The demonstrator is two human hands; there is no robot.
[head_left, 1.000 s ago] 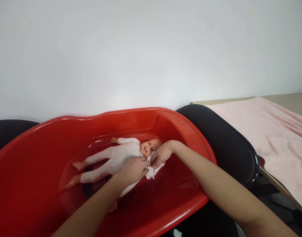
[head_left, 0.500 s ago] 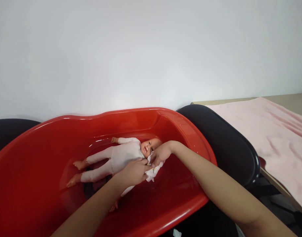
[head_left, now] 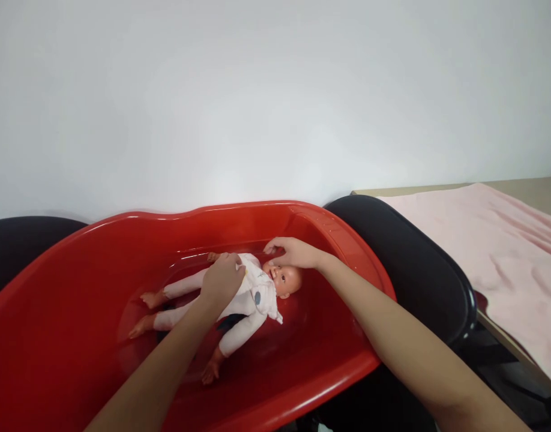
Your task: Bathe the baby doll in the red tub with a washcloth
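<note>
At the far left, a black, round-edged panel [head_left: 27,246] stands beside a glossy red plastic tub [head_left: 81,288], which sits in front of a plain pale grey wall [head_left: 239,102]. Inside the tub a bald doll in white clothing [head_left: 239,304] lies on its back, bare feet toward the left and head toward the right, its near arm stretched out toward the near wall. The person's left hand [head_left: 222,278] is bent over the doll's chest, at a white cloth with small printed figures [head_left: 260,287] (one is a blue-grey patch); whether its fingers grip the cloth or only rest there, I cannot tell. The cloth spreads over the chest and up beside the neck. Next comes the right hand [head_left: 290,252], above the doll's face, fingers curved, thumb apart from them, with nothing visible between. Its forearm crosses the tub's right-hand rim. Beyond stands a second black, rounded panel [head_left: 410,270], and at far right a pale pink, wrinkled cloth [head_left: 500,252] covers part of a beige tabletop [head_left: 534,189].
</note>
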